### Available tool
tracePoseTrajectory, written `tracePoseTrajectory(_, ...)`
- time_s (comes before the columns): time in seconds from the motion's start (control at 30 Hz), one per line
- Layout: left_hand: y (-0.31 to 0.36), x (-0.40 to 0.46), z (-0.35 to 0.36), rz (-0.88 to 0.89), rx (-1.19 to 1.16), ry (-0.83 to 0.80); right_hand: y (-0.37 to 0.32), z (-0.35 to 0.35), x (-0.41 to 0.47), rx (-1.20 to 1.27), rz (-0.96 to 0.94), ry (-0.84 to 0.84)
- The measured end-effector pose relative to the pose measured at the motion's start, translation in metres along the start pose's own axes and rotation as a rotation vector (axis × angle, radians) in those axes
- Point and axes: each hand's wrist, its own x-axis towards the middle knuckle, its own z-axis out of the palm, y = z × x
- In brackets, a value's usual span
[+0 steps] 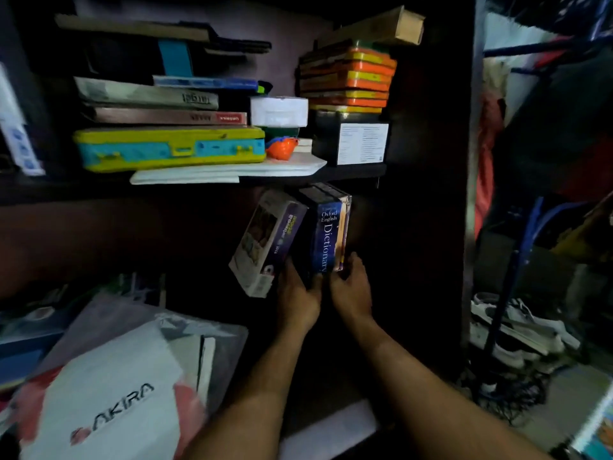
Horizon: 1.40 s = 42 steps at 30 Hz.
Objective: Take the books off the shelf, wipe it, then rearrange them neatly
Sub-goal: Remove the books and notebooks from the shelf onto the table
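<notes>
On the dark lower shelf (381, 327) stands a blue Oxford English Dictionary (326, 239), upright, with a thinner book (345, 227) pressed against its right side. My left hand (298, 297) grips the dictionary's lower left edge. My right hand (351, 287) holds the bottom right of the same pair of books. A thick purple-and-white book (265, 244) leans tilted against the dictionary's left side. The upper shelf (351, 174) carries flat stacks of books (149, 101).
A yellow-and-blue case (169, 147), white box (278, 111), orange toy (282, 147) and orange-yellow stack (348, 78) fill the upper shelf. White "AKIRA" bag (109, 403) and papers lie at lower left. Cabinet wall (431, 194) stands right; shoes (517, 330) and a rack beyond.
</notes>
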Motion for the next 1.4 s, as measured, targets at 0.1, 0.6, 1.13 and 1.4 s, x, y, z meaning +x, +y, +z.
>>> tracePoseTrajectory(0.1, -0.006, 0.004, 0.007, 0.072, 0.015, 0.044, 0.001, 0.017, 0.016, 0.031, -0.061, 0.018)
tracePoseTrajectory(0.6, -0.011, 0.006, 0.007, 0.091, 0.03, 0.069, 0.007, 0.007, 0.03, 0.08, -0.071, -0.196)
tracePoseTrajectory(1.13, -0.013, 0.008, 0.002, 0.005, -0.14, 0.194, 0.011, 0.015, 0.053, 0.228, -0.082, -0.266)
tracePoseTrajectory(1.4, 0.016, -0.044, -0.02, 0.036, 0.029, 0.141, 0.009, -0.038, -0.019, 0.292, -0.069, -0.247)
